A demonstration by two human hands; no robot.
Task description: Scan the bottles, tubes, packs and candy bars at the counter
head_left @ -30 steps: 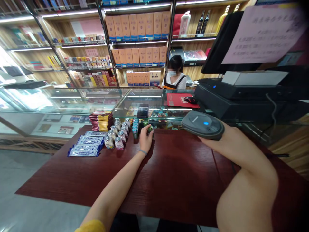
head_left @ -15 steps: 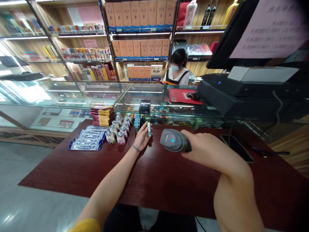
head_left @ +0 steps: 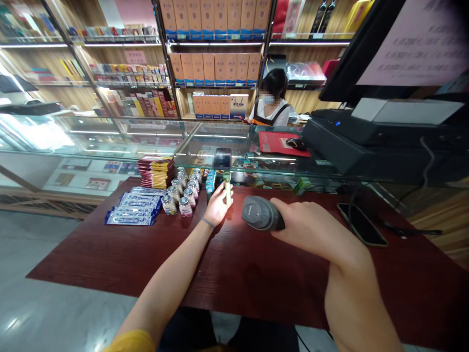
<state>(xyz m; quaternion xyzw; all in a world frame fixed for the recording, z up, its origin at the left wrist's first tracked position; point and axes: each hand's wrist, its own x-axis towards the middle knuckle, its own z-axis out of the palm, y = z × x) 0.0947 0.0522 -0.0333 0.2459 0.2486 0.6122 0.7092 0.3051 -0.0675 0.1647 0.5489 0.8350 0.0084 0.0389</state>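
A small, slim green pack (head_left: 228, 194) stands in the fingers of my left hand (head_left: 217, 206), just above the dark red tabletop (head_left: 234, 274). My right hand (head_left: 293, 222) is wrapped round a grey barcode scanner (head_left: 259, 213), its head turned left toward the pack. Reddish light falls on the table between the two. Left of my left hand are rows of small clear jars (head_left: 186, 205). Blue-and-white packets (head_left: 134, 208) lie overlapped farther left, and a stack of maroon-and-yellow packets (head_left: 157, 171) rises behind them. Small blue packs (head_left: 210, 182) stand just beyond my left fingers.
A glass display counter (head_left: 146, 139) borders the table's far side, with a dark device (head_left: 222, 159) on it. At right are a phone (head_left: 361, 225), cables, a black printer-like machine (head_left: 351, 142) and a monitor (head_left: 351, 54). A masked person (head_left: 273, 110) is behind the counter.
The scanner and my right hand have shifted slightly left. Red light now shows on the table by the green pack, which now looks brightly lit. The scanner's blue light is no longer visible.
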